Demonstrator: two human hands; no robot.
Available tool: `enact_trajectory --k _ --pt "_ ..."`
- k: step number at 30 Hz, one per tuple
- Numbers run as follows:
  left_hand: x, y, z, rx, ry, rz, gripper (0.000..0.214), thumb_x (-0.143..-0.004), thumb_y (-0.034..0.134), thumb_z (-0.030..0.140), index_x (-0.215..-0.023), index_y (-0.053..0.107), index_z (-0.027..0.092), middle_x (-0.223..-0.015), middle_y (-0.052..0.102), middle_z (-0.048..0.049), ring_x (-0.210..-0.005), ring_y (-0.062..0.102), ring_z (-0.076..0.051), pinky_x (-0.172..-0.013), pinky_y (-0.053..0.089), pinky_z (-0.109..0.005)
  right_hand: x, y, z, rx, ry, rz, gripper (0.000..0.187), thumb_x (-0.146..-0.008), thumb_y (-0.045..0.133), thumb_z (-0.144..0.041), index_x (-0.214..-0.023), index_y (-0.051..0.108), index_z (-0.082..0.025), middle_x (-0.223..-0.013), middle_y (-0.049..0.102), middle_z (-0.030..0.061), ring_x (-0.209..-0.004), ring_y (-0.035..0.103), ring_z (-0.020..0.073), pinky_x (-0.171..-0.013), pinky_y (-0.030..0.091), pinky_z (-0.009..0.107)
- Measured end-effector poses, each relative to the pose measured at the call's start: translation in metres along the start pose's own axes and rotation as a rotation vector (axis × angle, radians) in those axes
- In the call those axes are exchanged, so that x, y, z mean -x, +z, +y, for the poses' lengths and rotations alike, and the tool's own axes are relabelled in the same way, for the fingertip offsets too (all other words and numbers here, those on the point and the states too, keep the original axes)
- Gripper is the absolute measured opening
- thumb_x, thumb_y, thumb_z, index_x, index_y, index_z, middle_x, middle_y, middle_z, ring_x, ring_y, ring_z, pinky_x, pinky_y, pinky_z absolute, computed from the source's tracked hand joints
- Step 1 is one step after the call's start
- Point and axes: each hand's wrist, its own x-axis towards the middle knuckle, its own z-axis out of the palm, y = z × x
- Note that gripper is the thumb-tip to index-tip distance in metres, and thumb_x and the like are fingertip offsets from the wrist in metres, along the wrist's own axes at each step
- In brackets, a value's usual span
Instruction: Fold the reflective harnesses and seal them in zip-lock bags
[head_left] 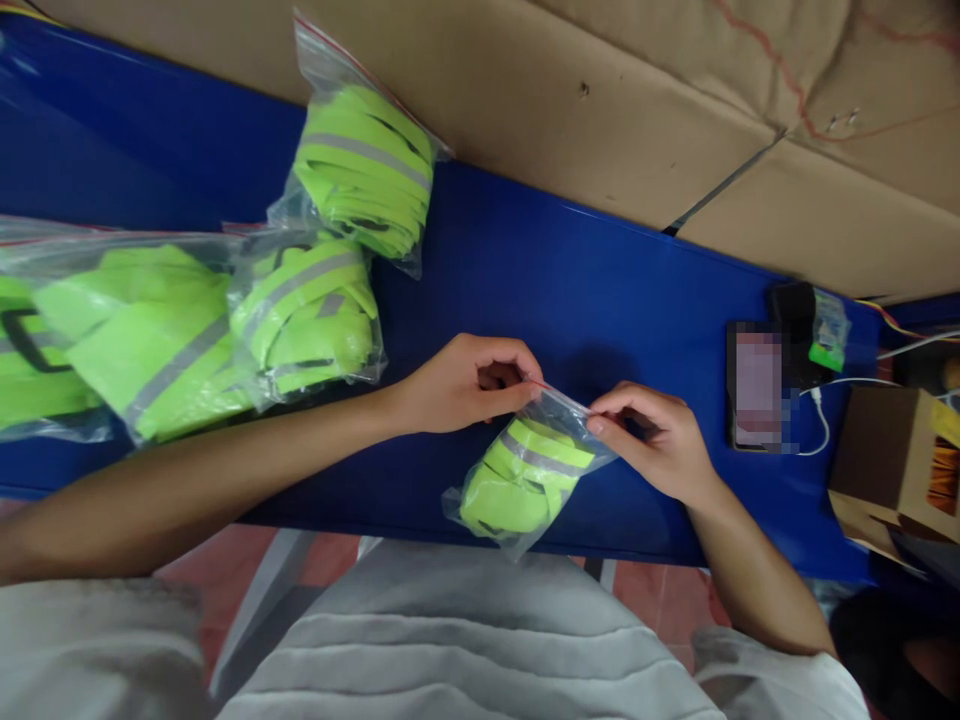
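A clear zip bag [525,475] with a folded neon-green reflective vest inside hangs over the near edge of the blue table [540,270]. My left hand [469,385] pinches the left end of the bag's top seal. At the seal's right end, my right hand [660,440] pinches it between thumb and fingers. Both hands are closed on the bag's mouth.
Several bagged green vests [300,310] lie piled at the left, one more [367,170] behind them. A phone [757,385] on a white cable, a small black item and a brown cardboard box [892,470] sit at the right. Flattened cardboard [600,110] borders the table's far side.
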Motion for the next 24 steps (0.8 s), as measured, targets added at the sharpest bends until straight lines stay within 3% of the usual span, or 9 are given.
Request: enact_trajectory --k 8,15,24 --pt "0.0 -0.002 0.0 -0.099 0.051 -0.034 0.019 -0.09 0.076 0.032 -0.093 0.077 0.013 -0.081 0.075 -0.0035 -0.067 0.065 -0.009 -0.058 0.047 -0.016 0.001 0.002 -0.002 0.014 -0.042 0.008 0.005 -0.094 0.074 -0.018 -0.096 0.073 -0.022 -0.083 0.07 -0.0024 -0.069 0.061 0.0063 -0.063 0.047 0.019" --pt "0.0 -0.001 0.0 -0.131 0.103 -0.049 0.019 -0.091 0.075 0.032 -0.09 0.077 0.013 -0.073 0.071 -0.0007 -0.059 0.054 -0.006 -0.051 0.04 -0.015 0.002 0.008 -0.005 0.065 -0.077 0.02 0.007 -0.093 0.073 -0.015 -0.092 0.069 -0.02 -0.078 0.065 -0.0033 -0.066 0.056 0.0057 -0.062 0.046 0.019" --pt "-0.001 0.0 0.003 -0.169 0.15 -0.085 0.014 -0.09 0.075 0.027 -0.094 0.079 0.014 -0.083 0.076 -0.0029 -0.065 0.062 -0.008 -0.055 0.042 -0.017 0.002 0.009 -0.007 0.094 -0.097 0.037 0.007 -0.094 0.072 -0.015 -0.099 0.072 -0.02 -0.079 0.066 -0.0016 -0.066 0.057 0.0072 -0.062 0.047 0.021"
